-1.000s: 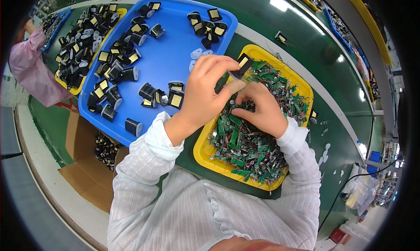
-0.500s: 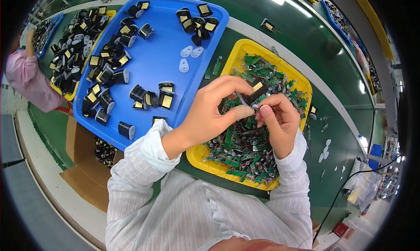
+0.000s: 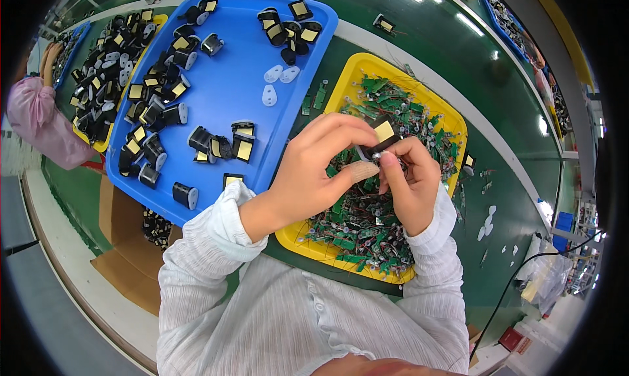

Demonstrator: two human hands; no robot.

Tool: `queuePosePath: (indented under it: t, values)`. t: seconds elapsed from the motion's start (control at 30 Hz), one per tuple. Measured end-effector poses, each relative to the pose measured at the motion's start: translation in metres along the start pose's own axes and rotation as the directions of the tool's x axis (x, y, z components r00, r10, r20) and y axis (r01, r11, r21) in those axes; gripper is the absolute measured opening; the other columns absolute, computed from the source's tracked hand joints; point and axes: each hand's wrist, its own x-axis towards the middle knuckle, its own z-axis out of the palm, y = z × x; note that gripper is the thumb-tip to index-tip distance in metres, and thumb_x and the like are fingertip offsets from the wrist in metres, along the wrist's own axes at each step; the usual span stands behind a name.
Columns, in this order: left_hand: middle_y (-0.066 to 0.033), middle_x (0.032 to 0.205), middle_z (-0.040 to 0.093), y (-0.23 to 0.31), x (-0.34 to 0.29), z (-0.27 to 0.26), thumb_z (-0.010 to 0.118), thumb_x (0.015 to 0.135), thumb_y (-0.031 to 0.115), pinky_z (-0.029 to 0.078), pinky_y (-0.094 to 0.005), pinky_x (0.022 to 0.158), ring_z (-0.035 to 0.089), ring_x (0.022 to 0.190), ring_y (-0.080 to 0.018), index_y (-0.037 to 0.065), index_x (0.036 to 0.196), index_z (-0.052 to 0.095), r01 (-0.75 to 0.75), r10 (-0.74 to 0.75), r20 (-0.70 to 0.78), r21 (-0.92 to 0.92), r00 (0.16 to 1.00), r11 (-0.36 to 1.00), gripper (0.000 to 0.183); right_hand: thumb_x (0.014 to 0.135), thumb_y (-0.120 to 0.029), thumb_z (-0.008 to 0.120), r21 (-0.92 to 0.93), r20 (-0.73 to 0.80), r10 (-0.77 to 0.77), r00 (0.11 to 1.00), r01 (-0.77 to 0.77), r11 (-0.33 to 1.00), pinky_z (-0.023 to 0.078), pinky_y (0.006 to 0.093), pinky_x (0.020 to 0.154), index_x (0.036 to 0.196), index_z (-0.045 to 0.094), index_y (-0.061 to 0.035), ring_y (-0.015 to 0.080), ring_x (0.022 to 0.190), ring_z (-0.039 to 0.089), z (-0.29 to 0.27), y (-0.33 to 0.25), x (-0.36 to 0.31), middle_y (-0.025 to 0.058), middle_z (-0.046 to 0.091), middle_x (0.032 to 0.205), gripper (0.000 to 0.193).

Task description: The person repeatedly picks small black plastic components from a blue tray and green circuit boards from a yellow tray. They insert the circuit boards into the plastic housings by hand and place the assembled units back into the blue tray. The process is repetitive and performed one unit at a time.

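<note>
Over the yellow tray [image 3: 293,239], my left hand [image 3: 308,169] grips a black plastic housing [image 3: 385,132] with a pale yellow pad on its face. A tan bandage wraps the left thumb. My right hand [image 3: 417,189] has its thumb and forefinger pinched at the housing's near edge, on a small round silvery part [image 3: 376,156], partly covered by the fingertips. Beneath both hands lies a heap of green circuit boards [image 3: 350,235] with thin wires and small round parts.
On the left a blue tray [image 3: 226,91] holds many black housings and several loose grey-white oval covers [image 3: 269,95]. Beyond it stands another full yellow tray [image 3: 101,144], with a person in a pink sleeve [image 3: 46,123] beside it. A cardboard box [image 3: 124,268] sits below. White pieces [image 3: 486,224] lie at right.
The housing has turned slightly in my left hand, showing more of its yellow pad. My right fingertips have moved slightly left, closer against its edge. The view has shifted a little.
</note>
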Motion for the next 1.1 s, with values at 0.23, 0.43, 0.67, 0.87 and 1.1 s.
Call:
queuePosePath:
  t: [0.23, 0.43, 0.67, 0.87, 1.1]
  values:
    - [-0.0119, 0.095, 0.058, 0.002, 0.0, 0.002, 0.065, 0.074, 0.009, 0.046, -0.0323, 0.075, 0.057, 0.088, -0.0251, 0.001, 0.088, 0.059, 0.041, -0.044, -0.045, -0.059, 0.998, 0.997, 0.017, 0.083, -0.006, 0.058, -0.04, -0.001, -0.015, 1.0, 0.015, 0.999, 0.039, 0.0194, 0.045, 0.082, 0.054, 0.0019, 0.0053, 0.052, 0.05, 0.004, 0.001, -0.001, 0.0037, 0.057, 0.067, 0.008]
    - [-0.0126, 0.095, 0.052, -0.001, -0.003, 0.006, 0.055, 0.079, 0.005, 0.043, -0.0308, 0.077, 0.054, 0.088, -0.0239, 0.0, 0.091, 0.052, 0.1, -0.111, -0.034, -0.247, 0.993, 0.964, 0.013, 0.082, -0.005, 0.059, 0.035, 0.009, -0.071, 0.997, 0.071, 0.997, 0.041, 0.0209, 0.049, 0.084, 0.055, 0.0023, 0.0066, 0.058, 0.053, 0.009, 0.001, -0.002, 0.005, 0.059, 0.071, 0.008]
    - [-0.0127, 0.097, 0.048, -0.009, -0.007, 0.008, 0.049, 0.084, 0.004, 0.041, -0.0303, 0.081, 0.05, 0.089, -0.0221, 0.0, 0.093, 0.046, 0.104, -0.129, -0.05, -0.342, 0.99, 0.934, 0.011, 0.08, -0.003, 0.06, -0.193, 0.068, -0.142, 0.988, 0.153, 0.969, 0.047, 0.0223, 0.058, 0.094, 0.057, 0.0023, 0.011, 0.066, 0.059, 0.005, 0.004, -0.002, 0.0076, 0.061, 0.08, 0.015]
    - [-0.0089, 0.106, 0.046, 0.0, -0.007, 0.007, 0.046, 0.09, 0.012, 0.037, -0.0279, 0.087, 0.046, 0.098, -0.0153, 0.0, 0.105, 0.045, 0.289, -0.27, 0.111, -0.501, 0.956, 0.816, 0.019, 0.083, -0.002, 0.057, 0.083, 0.038, -0.037, 0.999, 0.033, 0.996, 0.049, 0.024, 0.065, 0.094, 0.055, 0.0033, 0.0157, 0.078, 0.064, 0.005, -0.002, -0.003, 0.0089, 0.063, 0.084, 0.013]
    - [-0.0067, 0.111, 0.046, 0.001, -0.005, 0.002, 0.046, 0.09, 0.012, 0.034, -0.0273, 0.091, 0.045, 0.105, -0.0135, 0.0, 0.109, 0.047, 0.364, -0.308, 0.199, -0.605, 0.93, 0.708, 0.023, 0.084, -0.003, 0.055, 0.156, 0.06, 0.038, 0.997, -0.047, 0.987, 0.05, 0.0249, 0.068, 0.095, 0.054, 0.0044, 0.0176, 0.081, 0.064, 0.001, -0.007, -0.003, 0.012, 0.064, 0.087, 0.013]
